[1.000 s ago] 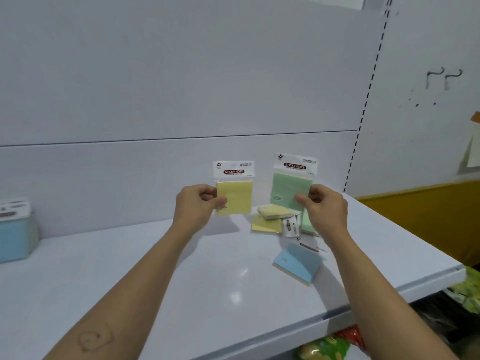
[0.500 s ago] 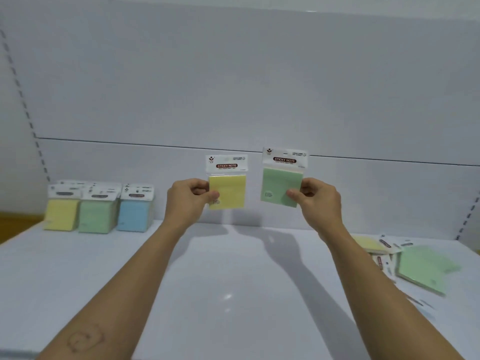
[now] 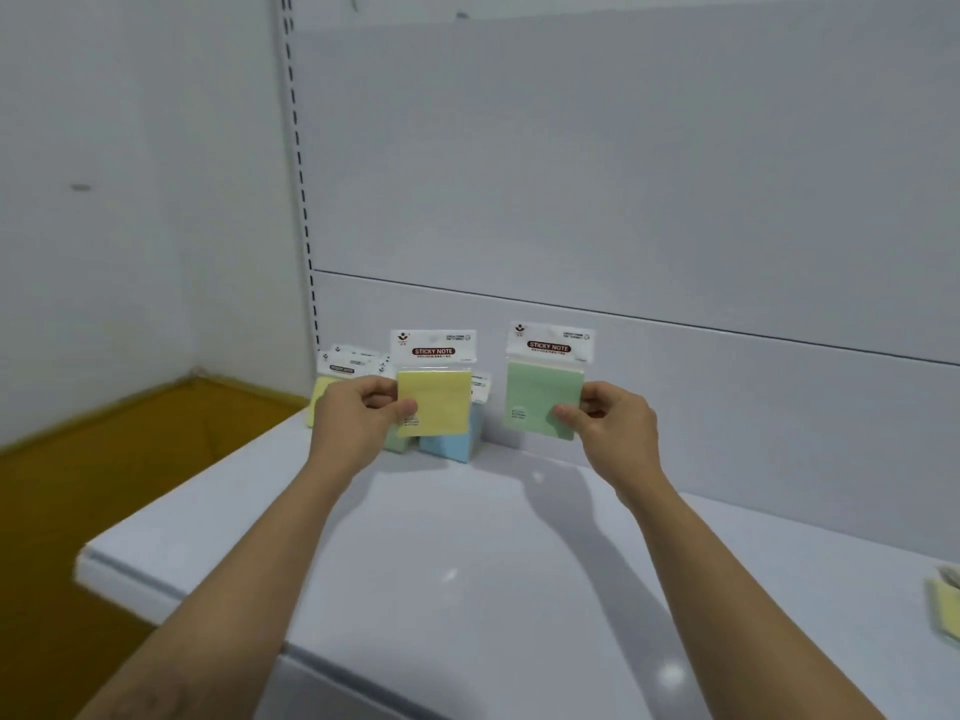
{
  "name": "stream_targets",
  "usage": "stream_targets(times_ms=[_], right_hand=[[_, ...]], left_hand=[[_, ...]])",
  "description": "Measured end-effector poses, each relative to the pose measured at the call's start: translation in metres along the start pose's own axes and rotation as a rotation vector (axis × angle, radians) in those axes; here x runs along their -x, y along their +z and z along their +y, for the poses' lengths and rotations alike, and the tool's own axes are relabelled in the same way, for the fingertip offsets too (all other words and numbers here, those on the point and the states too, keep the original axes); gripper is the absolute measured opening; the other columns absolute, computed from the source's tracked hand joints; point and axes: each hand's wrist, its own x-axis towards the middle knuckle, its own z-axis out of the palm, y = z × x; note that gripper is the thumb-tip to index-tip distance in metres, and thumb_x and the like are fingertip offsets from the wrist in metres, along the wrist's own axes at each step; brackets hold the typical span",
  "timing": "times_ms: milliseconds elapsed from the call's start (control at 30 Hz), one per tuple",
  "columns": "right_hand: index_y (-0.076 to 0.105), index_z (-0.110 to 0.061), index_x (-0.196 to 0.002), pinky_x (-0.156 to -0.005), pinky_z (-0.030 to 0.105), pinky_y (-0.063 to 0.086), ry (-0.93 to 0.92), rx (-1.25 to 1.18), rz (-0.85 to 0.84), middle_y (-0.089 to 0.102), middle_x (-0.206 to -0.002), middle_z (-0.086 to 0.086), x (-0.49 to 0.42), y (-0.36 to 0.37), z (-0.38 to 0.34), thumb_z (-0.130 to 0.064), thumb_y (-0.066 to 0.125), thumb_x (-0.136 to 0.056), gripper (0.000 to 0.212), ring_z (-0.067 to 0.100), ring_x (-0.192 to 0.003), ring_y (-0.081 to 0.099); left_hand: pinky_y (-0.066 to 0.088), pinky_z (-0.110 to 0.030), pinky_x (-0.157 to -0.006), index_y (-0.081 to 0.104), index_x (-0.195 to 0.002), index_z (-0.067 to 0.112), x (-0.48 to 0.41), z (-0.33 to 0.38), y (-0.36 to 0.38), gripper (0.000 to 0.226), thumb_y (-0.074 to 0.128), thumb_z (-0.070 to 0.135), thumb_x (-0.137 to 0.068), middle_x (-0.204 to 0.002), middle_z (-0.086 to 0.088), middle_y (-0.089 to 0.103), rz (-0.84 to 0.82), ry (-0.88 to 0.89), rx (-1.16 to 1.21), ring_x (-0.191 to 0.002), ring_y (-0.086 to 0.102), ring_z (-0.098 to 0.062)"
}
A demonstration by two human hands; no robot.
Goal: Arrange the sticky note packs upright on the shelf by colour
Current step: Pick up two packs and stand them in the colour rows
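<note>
Both packs have reached the standing rows point(image 3: 449, 444) — left hand point(image 3: 353, 423) pinches the yellow pack point(image 3: 434, 402), right hand point(image 3: 615, 428) the green pack point(image 3: 543, 397), upright above the shelf point(image 3: 467, 563); yellow row point(image 3: 318, 402) lies just behind the left hand.

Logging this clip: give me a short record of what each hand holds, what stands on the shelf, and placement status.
left hand: pinches yellow pack, upright
right hand: pinches green pack, upright
standing row: yellow stack, green stack, blue stack, at the back of the shelf, partly hidden
status: neither held pack placed yet
</note>
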Motion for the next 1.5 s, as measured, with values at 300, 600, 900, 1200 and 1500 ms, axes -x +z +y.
stream_targets(times_ms=[300, 600, 900, 1200, 1500], right_hand=[[0.072, -0.020, -0.083, -0.064, 0.021, 0.048, 0.034, -0.011, -0.086, 0.069, -0.074, -0.005, 0.000, 0.096, -0.014, -0.014, 0.077, -0.075, 0.011, 0.010, -0.068, 0.062], [0.071, -0.018, -0.081, -0.062, 0.024, 0.044, 0.073, 0.065, -0.085, 0.065, -0.069, -0.008, -0.001, 0.174, -0.009, -0.016, 0.077, -0.073, 0.010, 0.011, -0.065, 0.059], [0.063, -0.020, -0.084, -0.065, 0.026, 0.042, 0.160, 0.224, 0.018, 0.062, -0.074, -0.009, 0.000, 0.217, 0.012, -0.024, 0.077, -0.075, 0.017, 0.015, -0.074, 0.060], [0.061, -0.020, -0.079, -0.067, 0.027, 0.042, 0.185, 0.328, 0.083, 0.061, -0.073, -0.009, -0.003, 0.250, 0.004, -0.030, 0.073, -0.078, 0.016, 0.017, -0.078, 0.060], [0.056, -0.018, -0.096, -0.077, 0.039, 0.050, 0.151, 0.360, 0.078, 0.065, -0.083, -0.004, -0.005, 0.259, 0.014, -0.033, 0.074, -0.077, 0.030, 0.022, -0.084, 0.061]], left_hand=[[0.046, -0.027, -0.068, 0.071, -0.083, 0.022, -0.035, -0.060, -0.086, 0.019, 0.076, 0.007, -0.075, -0.075, -0.001, 0.072, 0.110, -0.073, -0.063, -0.063, 0.064, -0.008], [0.052, -0.035, -0.074, 0.070, -0.086, 0.019, -0.070, -0.111, -0.126, 0.016, 0.073, 0.006, -0.078, -0.074, -0.001, 0.070, 0.126, -0.120, -0.084, -0.064, 0.062, -0.013], [0.052, -0.032, -0.070, 0.071, -0.083, 0.019, -0.114, -0.140, -0.112, 0.017, 0.075, 0.004, -0.075, -0.068, 0.002, 0.067, 0.032, -0.116, -0.106, -0.065, 0.065, -0.016], [0.045, -0.025, -0.072, 0.071, -0.099, 0.005, -0.153, -0.151, -0.089, 0.018, 0.070, 0.009, -0.082, -0.088, -0.010, 0.071, 0.014, -0.136, -0.221, -0.078, 0.063, -0.020], [0.043, -0.024, -0.074, 0.067, -0.107, 0.007, -0.147, -0.165, -0.079, 0.022, 0.065, 0.018, -0.088, -0.095, -0.004, 0.068, 0.049, -0.068, -0.282, -0.084, 0.060, -0.015]])
